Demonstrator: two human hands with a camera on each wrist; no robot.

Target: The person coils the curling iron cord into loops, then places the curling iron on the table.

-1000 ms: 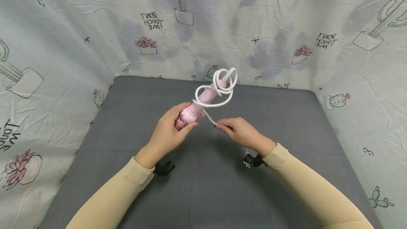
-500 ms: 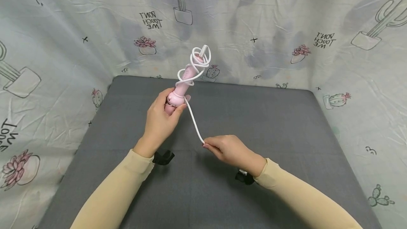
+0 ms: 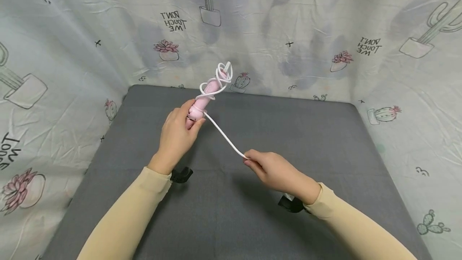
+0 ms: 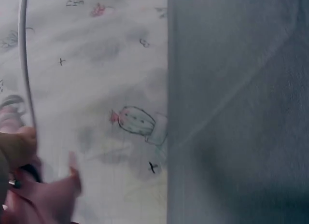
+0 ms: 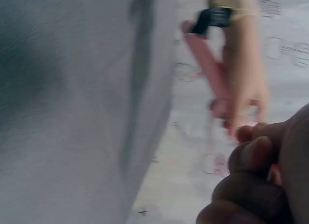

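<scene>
A pink curling iron point(image 3: 197, 111) is held up over the far part of the table, tilted with its cord end up and away. My left hand point(image 3: 177, 131) grips it near the middle, thumb on one side and fingers on the other. White cord point(image 3: 224, 136) loops loosely round its handle, then runs off to the right. My right hand point(image 3: 278, 173) pinches that cord and holds it fairly straight. In the right wrist view the long pink barrel of the curling iron point(image 5: 205, 62) shows beyond my curled fingers point(image 5: 251, 156). The left wrist view is blurred.
The grey table point(image 3: 216, 212) lies below both hands. A white curtain point(image 3: 252, 23) printed with cacti hangs behind it and along both sides. Black wrist straps point(image 3: 181, 175) with cameras sit under both sleeves.
My left hand has carried the curling iron to the left and away. My right hand, pinching the cord, went down, then right. The cord stretch between the hands has grown longer.
</scene>
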